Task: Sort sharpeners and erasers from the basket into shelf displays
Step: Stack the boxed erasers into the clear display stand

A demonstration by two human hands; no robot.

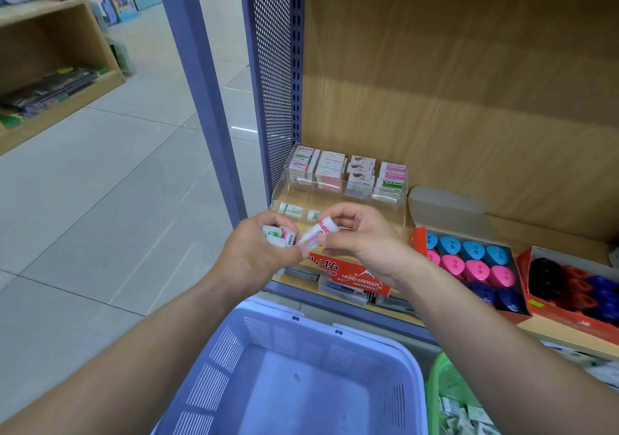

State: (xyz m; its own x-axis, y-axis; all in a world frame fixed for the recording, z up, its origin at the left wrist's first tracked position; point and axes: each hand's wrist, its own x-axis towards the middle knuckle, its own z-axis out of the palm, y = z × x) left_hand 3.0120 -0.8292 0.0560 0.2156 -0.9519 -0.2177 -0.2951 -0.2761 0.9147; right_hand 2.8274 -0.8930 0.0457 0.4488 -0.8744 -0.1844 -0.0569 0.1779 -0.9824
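Observation:
My left hand (258, 250) is closed around a small stack of wrapped erasers (279, 236) in white, green and pink sleeves. My right hand (358, 237) pinches one white eraser with a pink band (318, 230) between thumb and fingers, right beside the stack. Both hands hover above the front of a clear acrylic eraser display (348, 180) on the wooden shelf, whose back compartments hold rows of erasers. Below my arms sits a lilac plastic basket (234, 351), and its bottom looks bare.
An orange "Hard Eraser" carton (360, 279) lies under my hands. To the right stand a box of blue and pink sharpeners (469, 260) and a box of dark and red sharpeners (576, 290). A green basket (445, 381) with small packets sits at lower right. A purple shelf post (201, 83) rises on the left.

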